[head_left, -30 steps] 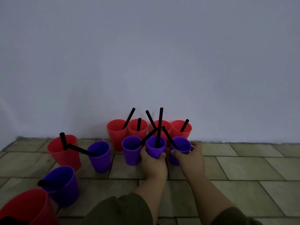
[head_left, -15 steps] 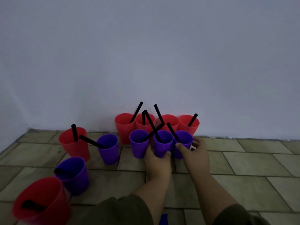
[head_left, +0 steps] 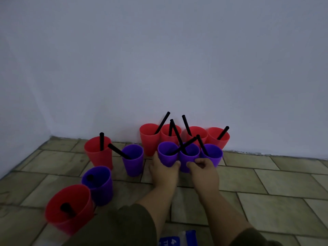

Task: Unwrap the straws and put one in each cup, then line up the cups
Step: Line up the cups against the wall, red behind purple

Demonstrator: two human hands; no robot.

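Several red cups (head_left: pixel 150 137) with black straws (head_left: pixel 161 123) stand in a row against the wall. In front of them three purple cups stand side by side, each with a straw. My left hand (head_left: pixel 164 170) grips the leftmost purple cup (head_left: pixel 166 153). My right hand (head_left: pixel 204 170) grips the middle purple cup (head_left: pixel 189 156); the right purple cup (head_left: pixel 213 154) touches it. Further left stand a red cup (head_left: pixel 98 152), a purple cup (head_left: pixel 133 159), a nearer purple cup (head_left: pixel 98 184) and a near red cup (head_left: pixel 68 208), all with straws.
The tiled floor (head_left: pixel 266 183) stretches to the right of the cups. The white wall (head_left: pixel 159 68) meets the floor right behind the red row. A blue and white packet (head_left: pixel 178 238) lies at the bottom edge between my arms.
My left hand has shifted from the middle purple cup to the leftmost one, and my right hand from the right cup to the middle one. The view has tilted down and left.
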